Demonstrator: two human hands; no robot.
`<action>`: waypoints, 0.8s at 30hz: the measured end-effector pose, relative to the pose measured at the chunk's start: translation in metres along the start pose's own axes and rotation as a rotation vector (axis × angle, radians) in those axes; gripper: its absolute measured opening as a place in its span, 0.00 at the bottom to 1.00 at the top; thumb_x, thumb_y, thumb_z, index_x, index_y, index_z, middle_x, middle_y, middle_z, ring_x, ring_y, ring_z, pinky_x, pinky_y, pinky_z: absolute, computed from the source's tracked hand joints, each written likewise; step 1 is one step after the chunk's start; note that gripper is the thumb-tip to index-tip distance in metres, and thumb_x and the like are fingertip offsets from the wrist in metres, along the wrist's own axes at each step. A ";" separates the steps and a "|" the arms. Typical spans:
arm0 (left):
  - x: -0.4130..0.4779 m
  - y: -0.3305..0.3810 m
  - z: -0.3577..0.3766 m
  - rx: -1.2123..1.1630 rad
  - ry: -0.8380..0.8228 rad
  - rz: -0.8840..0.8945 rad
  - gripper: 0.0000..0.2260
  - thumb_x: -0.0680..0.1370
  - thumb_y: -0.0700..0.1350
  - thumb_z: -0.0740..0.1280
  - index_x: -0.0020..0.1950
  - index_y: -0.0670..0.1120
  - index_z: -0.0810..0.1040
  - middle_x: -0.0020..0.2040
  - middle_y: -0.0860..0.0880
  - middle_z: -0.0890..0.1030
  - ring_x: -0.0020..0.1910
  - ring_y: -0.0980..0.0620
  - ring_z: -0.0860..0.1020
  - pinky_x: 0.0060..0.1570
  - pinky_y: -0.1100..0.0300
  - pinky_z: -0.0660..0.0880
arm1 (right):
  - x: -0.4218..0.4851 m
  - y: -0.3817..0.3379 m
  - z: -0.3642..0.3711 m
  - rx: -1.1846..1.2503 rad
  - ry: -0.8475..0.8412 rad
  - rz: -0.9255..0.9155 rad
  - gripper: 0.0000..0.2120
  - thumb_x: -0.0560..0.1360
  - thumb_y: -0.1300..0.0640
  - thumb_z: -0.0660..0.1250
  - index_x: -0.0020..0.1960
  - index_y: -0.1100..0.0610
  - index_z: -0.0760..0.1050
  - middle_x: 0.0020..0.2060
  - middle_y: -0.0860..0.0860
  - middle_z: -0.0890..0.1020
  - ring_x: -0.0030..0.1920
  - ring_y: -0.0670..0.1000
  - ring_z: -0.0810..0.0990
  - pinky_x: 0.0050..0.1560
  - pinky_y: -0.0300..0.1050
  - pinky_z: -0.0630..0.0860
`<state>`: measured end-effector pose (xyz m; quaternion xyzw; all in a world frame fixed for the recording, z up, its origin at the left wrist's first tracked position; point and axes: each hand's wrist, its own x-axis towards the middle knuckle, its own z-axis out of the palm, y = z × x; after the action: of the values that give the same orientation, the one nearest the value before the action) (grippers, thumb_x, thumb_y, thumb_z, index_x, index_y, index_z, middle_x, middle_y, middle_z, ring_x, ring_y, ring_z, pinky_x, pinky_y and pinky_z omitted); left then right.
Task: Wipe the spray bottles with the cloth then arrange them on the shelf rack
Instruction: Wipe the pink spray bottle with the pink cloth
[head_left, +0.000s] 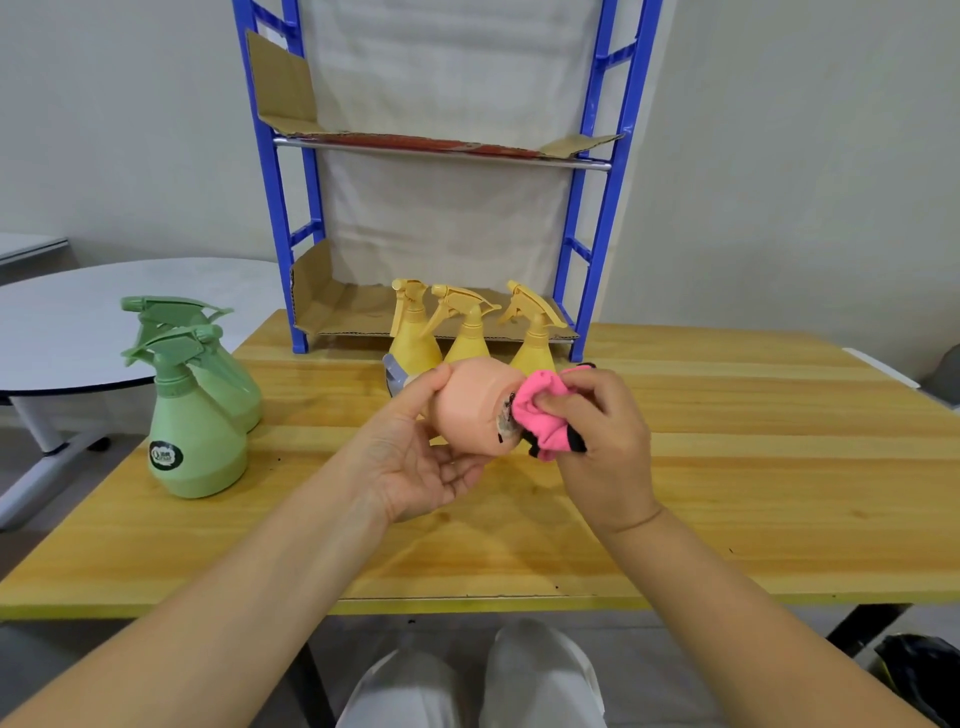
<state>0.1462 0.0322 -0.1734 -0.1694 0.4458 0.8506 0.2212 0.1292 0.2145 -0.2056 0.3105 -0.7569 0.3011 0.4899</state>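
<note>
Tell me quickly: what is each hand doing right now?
Left hand: closed around the peach spray bottle, holding it up.
Right hand: closed on the pink cloth, pressing it against the bottle.

Plain office-like room, bare white walls (779, 156), wooden worktable (727, 467), blue shelf rack (602, 218), round white table (78, 322)

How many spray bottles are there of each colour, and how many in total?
Green spray bottles: 2
Yellow spray bottles: 3
Peach spray bottle, held in the left hand: 1
Total: 6
</note>
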 end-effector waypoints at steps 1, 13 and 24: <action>0.000 0.000 0.000 0.008 0.000 -0.004 0.35 0.59 0.60 0.72 0.60 0.42 0.74 0.49 0.38 0.79 0.44 0.44 0.80 0.43 0.54 0.76 | 0.004 -0.001 -0.001 0.007 0.006 0.024 0.09 0.71 0.61 0.70 0.51 0.62 0.80 0.47 0.54 0.77 0.46 0.56 0.76 0.40 0.50 0.75; 0.008 0.006 -0.010 -0.043 0.050 -0.002 0.36 0.61 0.63 0.73 0.60 0.41 0.75 0.49 0.39 0.78 0.43 0.45 0.78 0.44 0.54 0.76 | -0.011 -0.010 0.013 -0.094 -0.131 -0.195 0.08 0.74 0.59 0.68 0.49 0.62 0.82 0.44 0.58 0.80 0.42 0.55 0.75 0.38 0.43 0.72; 0.028 0.035 -0.052 0.293 0.415 0.458 0.30 0.66 0.47 0.77 0.64 0.44 0.70 0.55 0.47 0.78 0.51 0.48 0.77 0.41 0.58 0.74 | -0.033 0.022 0.007 -0.063 -0.219 -0.006 0.20 0.60 0.67 0.79 0.51 0.61 0.82 0.45 0.56 0.80 0.43 0.55 0.77 0.36 0.49 0.77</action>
<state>0.1083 -0.0226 -0.1912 -0.2008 0.6255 0.7524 -0.0491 0.1191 0.2287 -0.2422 0.3284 -0.8140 0.2401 0.4145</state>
